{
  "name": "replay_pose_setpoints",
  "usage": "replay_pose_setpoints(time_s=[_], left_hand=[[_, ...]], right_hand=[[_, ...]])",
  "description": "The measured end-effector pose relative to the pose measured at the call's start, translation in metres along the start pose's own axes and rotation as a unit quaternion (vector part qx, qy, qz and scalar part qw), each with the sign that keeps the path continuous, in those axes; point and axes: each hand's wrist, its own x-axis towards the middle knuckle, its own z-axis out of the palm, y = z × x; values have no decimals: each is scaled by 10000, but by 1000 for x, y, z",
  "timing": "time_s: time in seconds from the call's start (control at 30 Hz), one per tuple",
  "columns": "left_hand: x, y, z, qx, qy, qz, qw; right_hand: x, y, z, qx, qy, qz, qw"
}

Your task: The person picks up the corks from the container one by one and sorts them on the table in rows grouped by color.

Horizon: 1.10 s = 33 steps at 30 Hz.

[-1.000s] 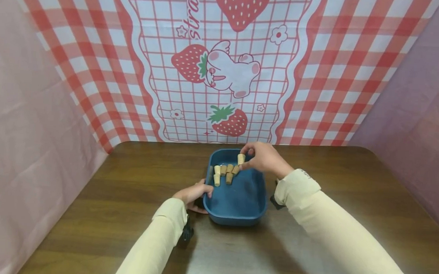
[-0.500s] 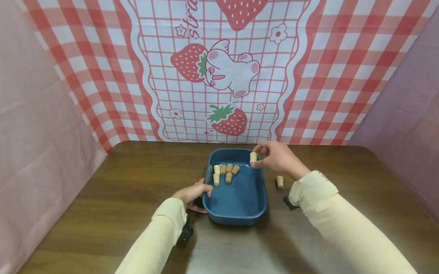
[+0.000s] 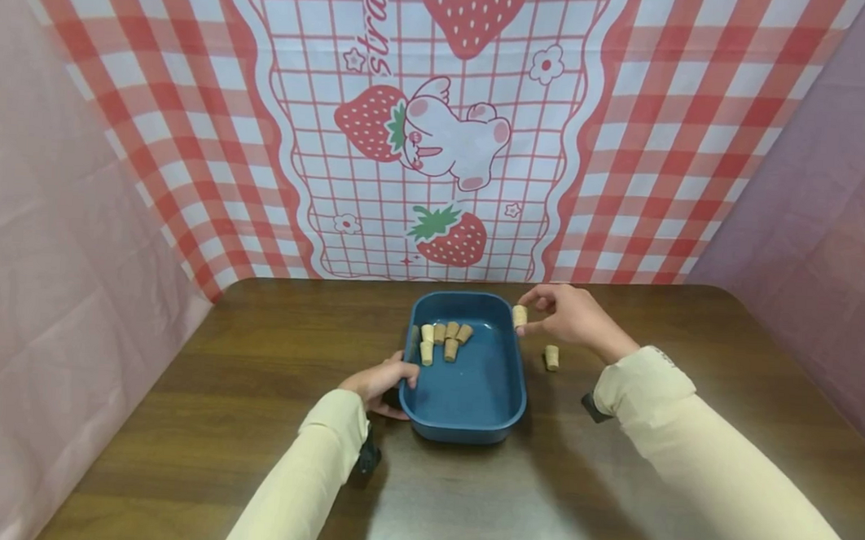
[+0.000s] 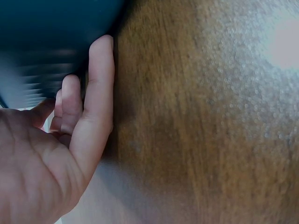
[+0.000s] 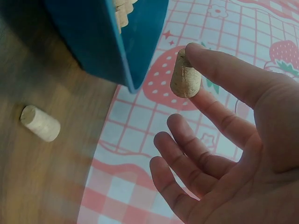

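Note:
A deep blue plastic tub [image 3: 473, 398] sits on the table, with several tapered cork stoppers [image 3: 450, 350] grouped toward its back left inside. My left hand [image 3: 382, 381] grips the tub's left side, thumb over the rim; in the left wrist view its fingers [image 4: 100, 70] lie along the outer wall near the tabletop. At the tub's right rim, my right hand [image 3: 575, 317] pinches a pale cork stopper [image 5: 186, 78] between thumb and index finger, the other fingers spread. Another cork stopper [image 3: 552, 358] rests on the table right of the tub, below that hand.
The brown wooden table [image 3: 263, 424] ends at a hanging cloth [image 3: 454, 141] with strawberry and gingham print at the back. Plain pinkish curtains [image 3: 74, 243] close off both sides. Dark devices [image 3: 596, 407] are strapped at the wrists.
My right hand has moved right with the pinched cork stopper, from above the corks to the tub's right rim. The cork stopper on the table has come into sight. The left hand stays put.

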Motion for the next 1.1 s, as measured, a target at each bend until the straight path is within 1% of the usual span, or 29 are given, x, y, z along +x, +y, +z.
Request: replay_pose_setpoints(time_s=[0.2,0.43,0.53,0.77,0.97,1.1], left_hand=[[-1,2,-1,3,-16,-16,10000],[-2,3,0,13,-30,-36,10000],[-2,2,-1,15,-22,-45,10000],[-1,2,-1,22,-48,-47,10000],[-3,3,-1,51,-49,-62,10000],[-2,3,-1,40,-39,-81,10000]], right_hand=[[-2,12,-4,89,-30,13,10000],[-6,25,-8,-2,19,-62,10000],[-8,32,-9,47,8,-74,10000],[-11,50,-9,3,54,-13,10000],[-13,64,-7,-140,126,-192,9996],[-15,71,-5,-148,141,-196,9996]])
